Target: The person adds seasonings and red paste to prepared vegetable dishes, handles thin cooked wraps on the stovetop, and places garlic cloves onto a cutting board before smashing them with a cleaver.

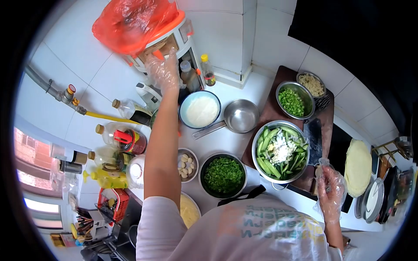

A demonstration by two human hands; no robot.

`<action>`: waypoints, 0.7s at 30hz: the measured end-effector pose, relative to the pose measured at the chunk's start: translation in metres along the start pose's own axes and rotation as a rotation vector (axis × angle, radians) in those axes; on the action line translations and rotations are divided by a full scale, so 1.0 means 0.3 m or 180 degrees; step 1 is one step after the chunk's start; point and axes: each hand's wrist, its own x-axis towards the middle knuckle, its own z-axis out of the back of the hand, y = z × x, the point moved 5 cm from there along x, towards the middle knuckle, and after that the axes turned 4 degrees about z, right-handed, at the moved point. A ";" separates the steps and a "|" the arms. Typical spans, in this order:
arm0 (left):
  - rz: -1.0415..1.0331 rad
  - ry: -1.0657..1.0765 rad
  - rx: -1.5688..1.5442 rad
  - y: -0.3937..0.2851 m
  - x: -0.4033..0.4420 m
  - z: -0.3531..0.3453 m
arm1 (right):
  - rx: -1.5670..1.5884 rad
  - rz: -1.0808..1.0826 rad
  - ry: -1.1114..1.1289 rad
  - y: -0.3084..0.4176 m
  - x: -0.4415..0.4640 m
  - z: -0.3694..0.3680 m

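Note:
My left hand (163, 71), in a clear plastic glove, reaches to a white storage rack (183, 32) with orange trim. Its fingers are curled at an open compartment beside an orange piece (158, 55); what they hold is hidden. My right hand (332, 191), also gloved, hangs loosely curled at the right, with nothing visible in it. Left of it stands a metal bowl (307, 164) of cut cucumbers (270, 165), topped with a white and pale-yellow chopped heap (282, 150). A smaller bowl of chopped greens (291, 101) stands behind it.
A red plastic bag (135, 21) covers the rack top. Nearby stand a bowl of white contents (201, 110), a saucepan (241, 116), garlic cloves (187, 165) in a dish and dark-green chopped herbs (224, 175). Several bottles (114, 156) line the left wall.

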 end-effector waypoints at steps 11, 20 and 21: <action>-0.0007 0.0174 -0.0803 -0.001 -0.024 0.038 | -0.0004 -0.0114 -0.0175 -0.001 -0.032 0.071; -0.0487 0.0768 -0.1682 -0.024 -0.561 0.297 | 0.0060 0.1137 0.0055 0.173 0.055 -0.029; -0.0404 0.0950 -0.1797 -0.050 -0.645 0.342 | 0.0072 0.1338 0.0172 0.213 0.061 -0.035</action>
